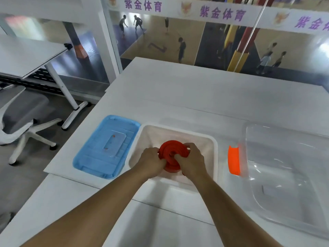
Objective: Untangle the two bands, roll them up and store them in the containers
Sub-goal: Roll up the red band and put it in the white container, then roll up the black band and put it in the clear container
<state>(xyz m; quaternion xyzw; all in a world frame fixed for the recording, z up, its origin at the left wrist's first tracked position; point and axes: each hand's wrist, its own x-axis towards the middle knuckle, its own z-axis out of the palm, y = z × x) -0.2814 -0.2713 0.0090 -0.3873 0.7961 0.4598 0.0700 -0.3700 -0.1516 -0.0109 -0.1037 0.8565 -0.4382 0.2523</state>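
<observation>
Both hands, left hand (153, 162) and right hand (191, 160), apparently grip the red band (171, 152) between them.

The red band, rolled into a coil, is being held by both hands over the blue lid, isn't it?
Not quite: the head view shows both hands, left hand and right hand, holding the coiled red band over the white container; the blue lid lies beside it.

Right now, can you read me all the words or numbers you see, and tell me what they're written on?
"紫金体育" in purple, on the white banner above the sports court; it repeats along the banner, and the rightmost copy is cut off by the picture's edge.
The emblems between the words are too blurred to read.
Nothing readable on the white bin, blue lid, clear container or red band.
</observation>
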